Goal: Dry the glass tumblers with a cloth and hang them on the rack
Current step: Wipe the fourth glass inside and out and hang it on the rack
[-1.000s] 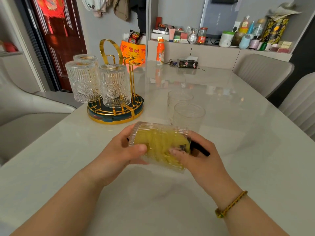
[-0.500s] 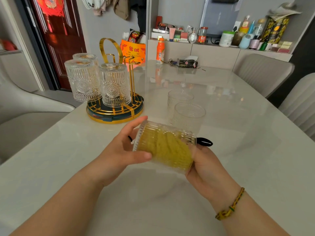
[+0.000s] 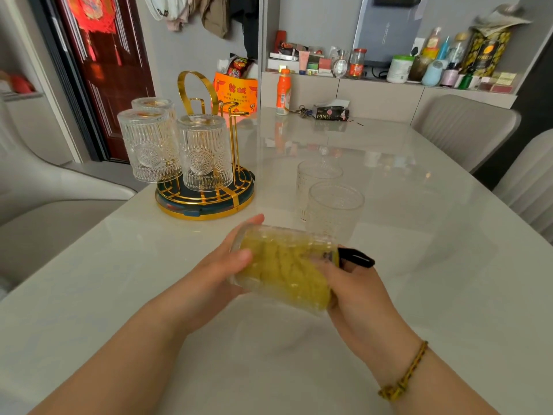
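L hand (image 3: 215, 274) clamped on sideways glass (image 3: 299, 239); R hand (image 3: 356, 292) pinches cloth (image 3: 284, 274) stuffed inside. 3 other glasses (image 3: 205, 154) on rack (image 3: 206, 205).

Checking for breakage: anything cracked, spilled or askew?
Nothing stands out. Three tumblers hang inverted on the rack, two more stand on the table; the left hand grips one tumbler sideways, the right hand holds the cloth inside it.

Soft, even daylight; shadows are faint. The glossy table (image 3: 419, 235) mirrors the orange bottle (image 3: 283, 91) near its far edge. Wide-angle distortion bends the frame edges; detail is slightly soft.
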